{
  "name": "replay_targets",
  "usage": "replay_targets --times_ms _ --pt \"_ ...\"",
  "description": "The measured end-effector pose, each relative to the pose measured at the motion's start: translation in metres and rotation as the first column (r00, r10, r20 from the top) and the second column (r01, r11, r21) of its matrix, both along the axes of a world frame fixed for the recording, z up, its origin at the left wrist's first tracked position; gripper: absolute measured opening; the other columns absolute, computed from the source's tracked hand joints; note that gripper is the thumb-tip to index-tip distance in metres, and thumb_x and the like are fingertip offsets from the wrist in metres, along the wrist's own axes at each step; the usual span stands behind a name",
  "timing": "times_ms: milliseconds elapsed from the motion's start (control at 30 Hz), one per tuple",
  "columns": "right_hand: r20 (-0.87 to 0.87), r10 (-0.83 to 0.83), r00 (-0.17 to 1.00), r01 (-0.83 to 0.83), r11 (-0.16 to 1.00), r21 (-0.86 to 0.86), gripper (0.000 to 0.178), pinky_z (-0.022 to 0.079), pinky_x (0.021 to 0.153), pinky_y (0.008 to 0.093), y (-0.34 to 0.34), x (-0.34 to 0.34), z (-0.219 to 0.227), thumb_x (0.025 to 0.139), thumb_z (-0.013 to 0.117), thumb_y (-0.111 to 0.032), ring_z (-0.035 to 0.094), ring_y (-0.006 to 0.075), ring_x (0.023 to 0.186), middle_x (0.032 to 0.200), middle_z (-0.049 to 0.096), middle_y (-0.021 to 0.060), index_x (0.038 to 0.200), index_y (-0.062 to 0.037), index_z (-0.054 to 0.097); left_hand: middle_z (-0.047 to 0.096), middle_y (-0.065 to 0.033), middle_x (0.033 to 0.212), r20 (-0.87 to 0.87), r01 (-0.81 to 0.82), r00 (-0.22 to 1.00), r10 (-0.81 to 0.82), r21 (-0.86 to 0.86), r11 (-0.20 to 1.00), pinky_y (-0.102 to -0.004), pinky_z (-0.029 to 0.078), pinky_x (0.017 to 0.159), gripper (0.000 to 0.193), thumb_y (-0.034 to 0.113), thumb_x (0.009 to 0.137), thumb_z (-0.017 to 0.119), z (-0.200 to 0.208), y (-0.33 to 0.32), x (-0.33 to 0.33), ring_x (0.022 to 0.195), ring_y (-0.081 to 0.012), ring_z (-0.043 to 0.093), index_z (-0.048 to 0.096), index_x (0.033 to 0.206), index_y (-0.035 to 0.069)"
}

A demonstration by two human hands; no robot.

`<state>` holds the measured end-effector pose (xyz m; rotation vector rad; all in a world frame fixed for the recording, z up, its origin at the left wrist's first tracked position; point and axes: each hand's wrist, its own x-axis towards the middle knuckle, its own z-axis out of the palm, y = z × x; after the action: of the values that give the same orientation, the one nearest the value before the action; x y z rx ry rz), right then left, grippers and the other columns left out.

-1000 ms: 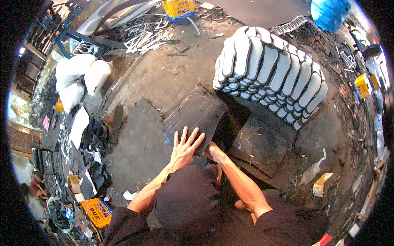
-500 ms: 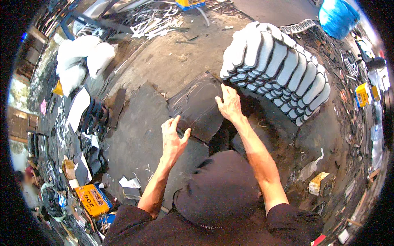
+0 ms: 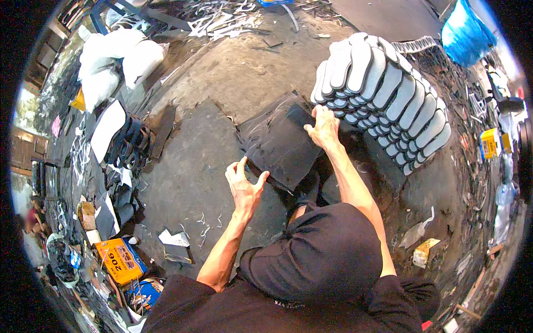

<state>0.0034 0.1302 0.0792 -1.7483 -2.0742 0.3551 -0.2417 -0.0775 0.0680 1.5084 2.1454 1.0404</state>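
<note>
A dark, thin sheet-like piece [image 3: 280,145], roughly square with pale scratches, lies on the ground in front of me. Beside its near left edge is my left hand [image 3: 243,188], thumb and fingers spread apart with nothing between them. My right hand [image 3: 325,129] rests at the sheet's right edge, its fingers apart and the fingertips touching the sheet or just over it. Right of that hand stands a big stack of white, sole-shaped pieces with dark edges [image 3: 388,91]. What lies under the sheet is hidden.
White stuffed bags [image 3: 100,77] lie at the far left, near a stack of dark pieces [image 3: 133,141]. A yellow and blue box [image 3: 119,261] sits near left. At the far right are a blue bag [image 3: 466,33] and another yellow box [image 3: 489,143]. Scraps [image 3: 225,25] litter the back.
The whole view has shifted a little, so the sheet and the stack appear further right. My hands keep nearly the same places beside the sheet, the left one slightly further off its edge.
</note>
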Motion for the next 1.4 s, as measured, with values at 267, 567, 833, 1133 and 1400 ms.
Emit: replay_targets --times_ms 267,567,833,1133,1400 --pt "-0.071 0.525 0.848 -0.530 0.841 -0.108 0.041 0.059 0.092 0.0526 -0.100 -0.078 0.108 0.087 0.074 -0.007 0.076 0.0417 0.111 0.114 0.077 0.0195 0.128 -0.0120 0.071 0.055 -0.0228 0.149 -0.029 -0.030 0.999 0.031 0.020 0.999 -0.0558 0.046 0.117 0.089 0.043 0.083 0.096 -0.014 0.002 -0.015 0.138 -0.0404 0.053 0.058 0.154 0.005" --pt "-0.709 0.471 0.524 -0.529 0.833 0.163 0.053 0.055 0.107 0.0385 -0.051 0.073 0.227 0.102 0.079 -0.013 0.069 0.0232 0.125 0.138 0.074 0.0190 0.149 0.0035 0.061 0.063 -0.0178 0.155 0.988 0.085 -0.157 0.005 0.008 0.996 -0.0488 0.053 0.111 0.088 0.074 0.100 0.055 0.068 0.042 0.001 0.142 -0.0351 0.059 0.059 0.156 0.007" --pt "-0.539 -0.033 0.841 -0.014 0.997 -0.082 0.057 0.054 0.108 0.0338 -0.065 0.266 0.237 0.107 0.073 -0.024 0.069 0.0174 0.122 0.137 0.075 0.0116 0.155 0.0027 0.057 0.075 -0.0030 0.134 0.895 0.749 -0.085 -0.437 0.347 0.564 -0.0398 0.057 0.105 0.034 0.027 0.111 0.068 0.123 0.154 0.124 0.121 -0.0178 0.070 0.070 0.139 0.007" --pt "-0.675 -0.474 0.565 0.074 0.844 -0.531 0.038 0.058 0.087 0.0253 -0.189 0.385 0.164 0.111 0.069 -0.021 0.073 0.0092 0.107 0.132 0.076 0.0034 0.143 -0.0025 0.064 0.080 -0.0003 0.116 0.962 0.935 -0.005 -0.274 0.101 0.339 -0.0308 0.060 0.090 0.020 0.012 0.108 0.072 0.081 0.195 0.241 0.099 -0.0116 0.075 0.075 0.127 0.008" --pt "-0.691 -0.609 0.390 0.253 0.792 -0.555 0.018 0.044 0.069 0.0215 -0.214 0.387 0.083 0.110 0.071 -0.025 0.050 0.0013 0.083 0.095 0.053 -0.0105 0.120 -0.0125 0.064 0.080 0.0023 0.114 0.964 0.919 0.116 -0.238 -0.014 0.394 -0.0317 0.058 0.091 0.020 0.015 0.107 0.073 0.038 0.210 0.275 0.097 -0.0098 0.073 0.075 0.127 0.010"
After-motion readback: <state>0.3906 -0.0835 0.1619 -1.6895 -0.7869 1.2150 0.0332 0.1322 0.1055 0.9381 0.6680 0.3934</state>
